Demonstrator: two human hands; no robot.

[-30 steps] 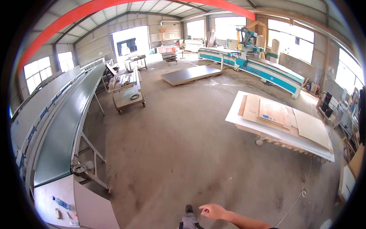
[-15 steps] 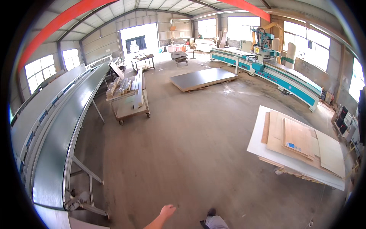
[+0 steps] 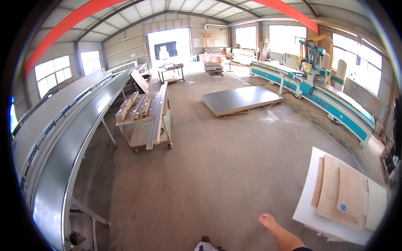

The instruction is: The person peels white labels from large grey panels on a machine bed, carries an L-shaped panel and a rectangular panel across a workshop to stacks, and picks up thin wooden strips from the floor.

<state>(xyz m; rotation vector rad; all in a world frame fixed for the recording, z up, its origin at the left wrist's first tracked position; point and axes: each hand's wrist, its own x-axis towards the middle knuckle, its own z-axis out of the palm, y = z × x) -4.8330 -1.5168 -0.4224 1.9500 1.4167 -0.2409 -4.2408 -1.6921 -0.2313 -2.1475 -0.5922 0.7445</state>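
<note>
A long grey-green conveyor belt (image 3: 77,144) runs left of a wheeled brown cart (image 3: 140,137); a long teal-and-white machine (image 3: 321,105) stands far right.

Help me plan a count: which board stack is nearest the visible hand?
The lower right stack, light wood panels on a white sheet, is nearest the right hand. The grey-topped stack and small stack behind it are farther off.

Head fisheye looks down from right of the conveyor (image 3: 67,150); faces along its length; near it.
</note>
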